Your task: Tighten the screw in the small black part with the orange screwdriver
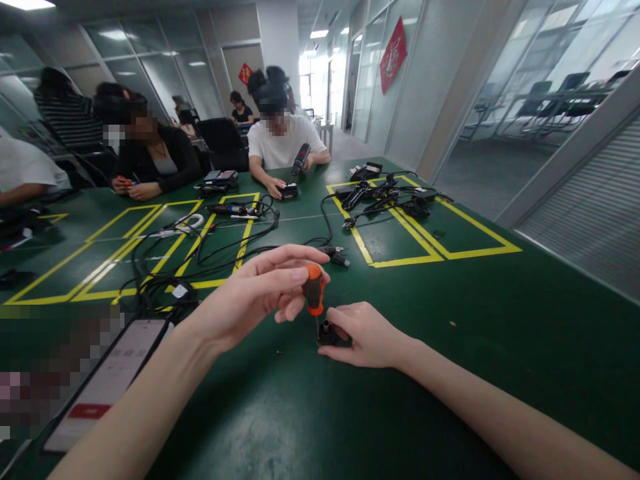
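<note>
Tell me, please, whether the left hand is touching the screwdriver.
Touching. The head view shows the left hand holding the screwdriver by its orange and black handle.

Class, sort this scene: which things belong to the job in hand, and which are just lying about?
In use:
- orange-and-black screwdriver, in the left hand
- small black part, in the right hand

Apparently lying about:
- phone
- coiled cables
- cable heap

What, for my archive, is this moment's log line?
left hand holds: orange-black screwdriver | right hand holds: black part with post | surface: green table
</note>
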`<state>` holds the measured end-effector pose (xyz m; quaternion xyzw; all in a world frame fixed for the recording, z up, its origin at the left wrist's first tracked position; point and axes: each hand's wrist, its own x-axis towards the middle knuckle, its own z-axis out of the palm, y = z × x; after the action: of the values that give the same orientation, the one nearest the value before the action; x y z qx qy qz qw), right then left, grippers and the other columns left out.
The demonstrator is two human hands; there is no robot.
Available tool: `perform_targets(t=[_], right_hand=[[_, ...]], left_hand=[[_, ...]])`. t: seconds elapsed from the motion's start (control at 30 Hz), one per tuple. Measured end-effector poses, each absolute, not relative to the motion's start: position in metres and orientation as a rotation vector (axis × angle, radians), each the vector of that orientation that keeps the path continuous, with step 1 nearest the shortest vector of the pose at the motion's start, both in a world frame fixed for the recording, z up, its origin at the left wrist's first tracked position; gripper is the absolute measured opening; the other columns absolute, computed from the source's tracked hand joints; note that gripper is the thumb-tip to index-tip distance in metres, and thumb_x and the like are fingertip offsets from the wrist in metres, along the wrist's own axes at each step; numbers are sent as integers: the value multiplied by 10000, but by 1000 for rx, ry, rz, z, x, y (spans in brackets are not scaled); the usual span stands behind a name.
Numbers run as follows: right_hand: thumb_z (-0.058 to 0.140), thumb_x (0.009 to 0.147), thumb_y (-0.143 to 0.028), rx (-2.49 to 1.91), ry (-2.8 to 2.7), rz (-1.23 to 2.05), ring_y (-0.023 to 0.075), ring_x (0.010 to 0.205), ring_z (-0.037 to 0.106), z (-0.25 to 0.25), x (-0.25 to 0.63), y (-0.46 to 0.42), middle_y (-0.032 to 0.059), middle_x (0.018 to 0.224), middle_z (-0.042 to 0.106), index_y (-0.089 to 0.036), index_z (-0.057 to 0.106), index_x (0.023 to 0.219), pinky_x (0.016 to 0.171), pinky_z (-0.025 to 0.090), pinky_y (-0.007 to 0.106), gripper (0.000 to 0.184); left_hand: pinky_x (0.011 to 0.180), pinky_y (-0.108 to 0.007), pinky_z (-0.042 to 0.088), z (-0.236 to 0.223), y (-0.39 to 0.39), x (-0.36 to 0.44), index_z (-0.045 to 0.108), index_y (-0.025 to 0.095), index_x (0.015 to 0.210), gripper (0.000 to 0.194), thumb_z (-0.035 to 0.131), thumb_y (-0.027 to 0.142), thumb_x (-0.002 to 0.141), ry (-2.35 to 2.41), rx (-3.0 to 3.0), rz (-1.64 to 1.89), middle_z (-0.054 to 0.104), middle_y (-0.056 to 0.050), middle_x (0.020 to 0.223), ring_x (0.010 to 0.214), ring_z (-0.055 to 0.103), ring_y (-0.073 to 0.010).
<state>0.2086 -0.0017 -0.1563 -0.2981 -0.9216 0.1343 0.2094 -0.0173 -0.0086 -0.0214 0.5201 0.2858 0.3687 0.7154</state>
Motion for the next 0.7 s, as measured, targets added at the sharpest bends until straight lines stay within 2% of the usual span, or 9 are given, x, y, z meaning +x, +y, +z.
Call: perform_targets(t=[0.13, 0.37, 0.5, 0.7], right_hand=[[730, 920, -442, -832, -2560, 366, 156, 585, 551, -155, 208, -1, -18, 667, 595, -218, 480, 833, 570, 313, 262, 347], [718, 931, -453, -838, -2566, 374, 150, 591, 552, -154, 209, -1, -21, 675, 592, -217, 485, 837, 578, 330, 256, 344], [719, 929, -455, -837, -2567, 370, 157, 600, 558, -155, 209, 0, -13, 682, 599, -217, 474, 827, 576, 325, 259, 356], [733, 919, -441, -838, -2556, 384, 152, 585, 543, -154, 209, -1, -19, 672, 595, -217, 468, 829, 577, 314, 255, 358]], left_hand=[[460, -165, 406, -20, -9, -18, 830, 186, 1044, 249, 832, 316, 831, 644, 1176, 802, 738, -54, 902, 547, 545, -60], [512, -175, 484, -19, -8, -15, 803, 170, 1036, 225, 731, 355, 928, 606, 1195, 812, 771, -127, 1180, 569, 620, -73], [498, -161, 468, -21, -7, -16, 789, 185, 1018, 192, 801, 316, 877, 597, 1151, 799, 792, -99, 1038, 553, 604, -72], [453, -144, 369, -16, -10, -18, 819, 186, 1086, 306, 855, 301, 805, 670, 1142, 799, 700, -37, 918, 549, 535, -46]])
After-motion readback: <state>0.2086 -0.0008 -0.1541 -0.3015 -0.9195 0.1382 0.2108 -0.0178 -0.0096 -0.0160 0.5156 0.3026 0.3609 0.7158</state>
